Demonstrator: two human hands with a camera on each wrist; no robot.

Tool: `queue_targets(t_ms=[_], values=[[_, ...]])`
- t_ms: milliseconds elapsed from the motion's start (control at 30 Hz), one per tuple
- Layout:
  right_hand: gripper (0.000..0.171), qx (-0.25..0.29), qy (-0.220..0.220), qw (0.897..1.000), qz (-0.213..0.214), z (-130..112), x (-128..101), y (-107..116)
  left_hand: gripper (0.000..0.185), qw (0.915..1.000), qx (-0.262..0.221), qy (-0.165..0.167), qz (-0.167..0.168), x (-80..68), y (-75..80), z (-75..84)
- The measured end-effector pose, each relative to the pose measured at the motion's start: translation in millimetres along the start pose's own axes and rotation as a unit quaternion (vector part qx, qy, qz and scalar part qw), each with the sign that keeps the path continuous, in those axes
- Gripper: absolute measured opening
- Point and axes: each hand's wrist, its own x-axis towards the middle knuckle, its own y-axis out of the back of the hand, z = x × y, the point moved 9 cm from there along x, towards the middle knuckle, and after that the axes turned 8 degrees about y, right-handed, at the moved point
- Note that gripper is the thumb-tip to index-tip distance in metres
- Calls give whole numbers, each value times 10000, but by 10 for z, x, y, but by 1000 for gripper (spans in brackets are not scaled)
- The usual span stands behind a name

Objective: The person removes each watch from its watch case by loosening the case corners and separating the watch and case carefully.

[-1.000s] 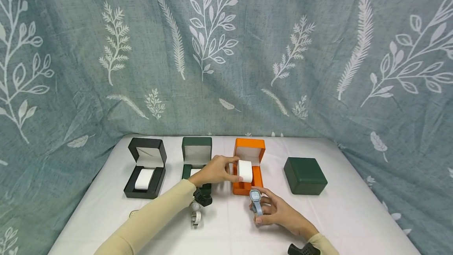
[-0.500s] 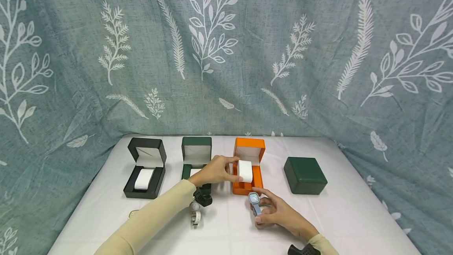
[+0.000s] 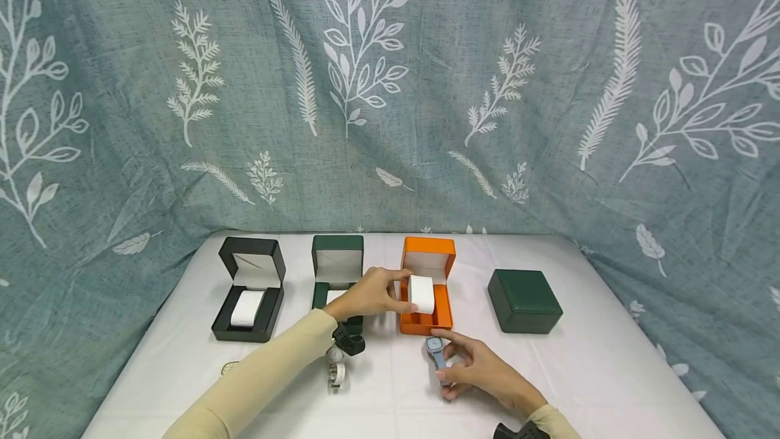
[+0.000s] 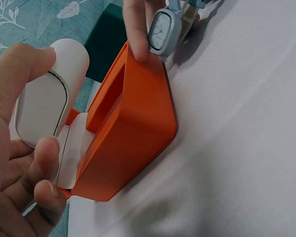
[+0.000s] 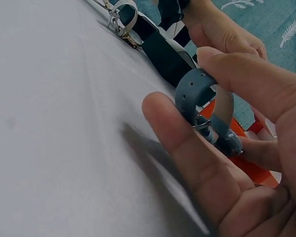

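One white cushion [image 3: 421,295], in the head view, is pinched by the left hand [image 3: 370,291] over an orange box [image 3: 429,245]; the right hand [image 3: 481,371] grips a blue watch [image 3: 436,352]. Left wrist: the watch is near the box. Right wrist: its strap [image 5: 190,94] is looped.

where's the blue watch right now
In the head view, the blue watch is slightly right of centre, held in the fingers of the right hand, on the near side of the open orange box.
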Motion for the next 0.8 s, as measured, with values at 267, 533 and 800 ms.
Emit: queue_targets(t_ms=[267,533,800], values=[[82,-196,-72,9998,-74,30,6,-6,82,10000,31,44,-23,-2,-4,1],[82,-306,-36,9994,-153,-6,-2,-5,82,10000,49,10,-1,15,-10,4],[84,-587,-56,9980,-211,-66,-15,-22,84,10000,64,54,-33,26,-34,-26]])
